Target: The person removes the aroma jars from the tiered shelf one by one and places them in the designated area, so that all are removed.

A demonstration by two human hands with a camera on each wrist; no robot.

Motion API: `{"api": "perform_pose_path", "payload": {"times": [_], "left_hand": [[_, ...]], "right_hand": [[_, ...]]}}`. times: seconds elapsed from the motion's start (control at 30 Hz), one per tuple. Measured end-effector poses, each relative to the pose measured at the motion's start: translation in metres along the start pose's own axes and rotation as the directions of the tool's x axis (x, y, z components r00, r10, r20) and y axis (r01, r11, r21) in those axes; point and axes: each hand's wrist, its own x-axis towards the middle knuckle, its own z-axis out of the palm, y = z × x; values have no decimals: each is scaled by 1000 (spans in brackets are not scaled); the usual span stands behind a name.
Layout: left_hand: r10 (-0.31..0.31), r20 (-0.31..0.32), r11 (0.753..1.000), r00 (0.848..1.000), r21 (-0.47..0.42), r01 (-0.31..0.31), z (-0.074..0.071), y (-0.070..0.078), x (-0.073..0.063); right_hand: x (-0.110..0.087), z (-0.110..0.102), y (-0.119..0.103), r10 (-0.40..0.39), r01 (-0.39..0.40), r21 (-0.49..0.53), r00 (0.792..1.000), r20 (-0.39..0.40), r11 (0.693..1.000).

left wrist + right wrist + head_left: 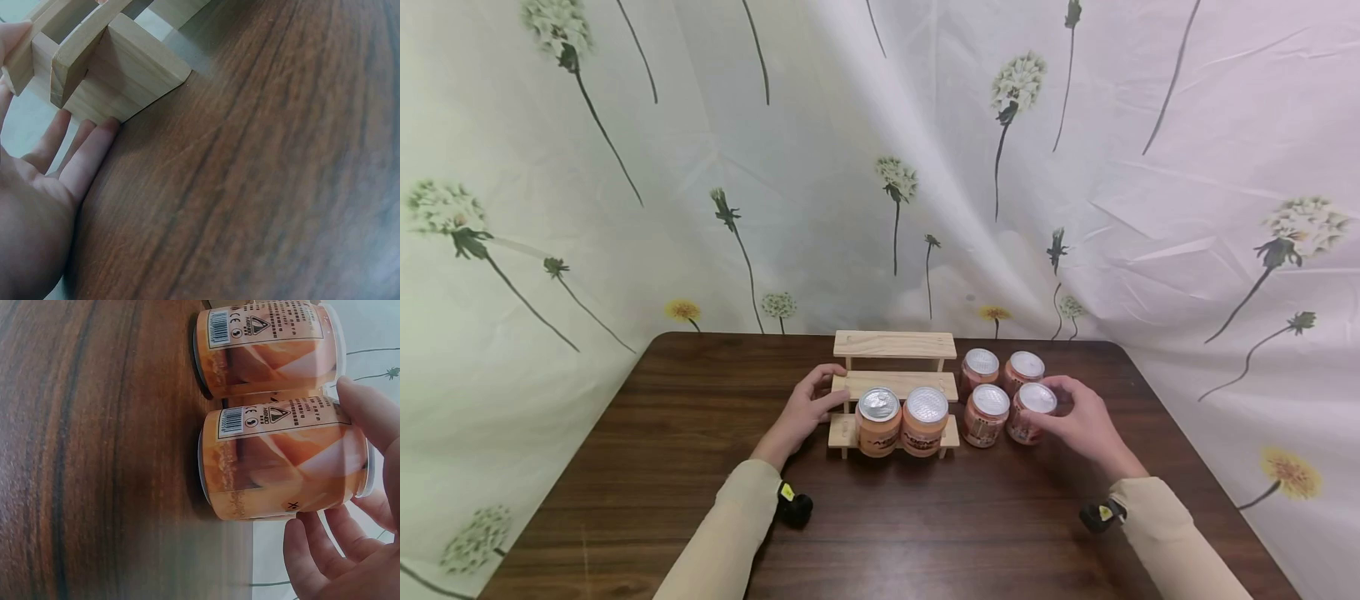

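Note:
A three-step wooden rack stands on the table. Two orange cans with silver lids sit side by side on its lowest step. My left hand grips the rack's left end, thumb on the middle step; in the left wrist view, other fingers lie against the wooden side panel. Right of the rack, my right hand holds the front-right can of a group near its lid. The right wrist view shows this can upright between thumb and fingers, its base at the tabletop.
Beside the held can stands another orange can, with two more cans behind them. The dark wooden table ends at a pale curtain printed with dandelions. Each wrist carries a small black camera.

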Motion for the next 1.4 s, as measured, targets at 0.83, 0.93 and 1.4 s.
{"api": "perform_pose_path", "payload": {"times": [0.83, 0.93, 1.4], "left_hand": [[-1, 3, 1000, 1000, -2, 1, -1, -1, 1], [2, 5, 1000, 1000, 0, -2, -1, -1, 1], [7, 2, 1000, 1000, 6, -7, 0, -1, 1]], "right_hand": [[-4, 8, 13, 26, -26, -31, 1000, 10, 999], [-4, 6, 13, 20, -20, -40, 1000, 11, 999], [0, -6, -10, -40, 40, -12, 999, -29, 999]]}}
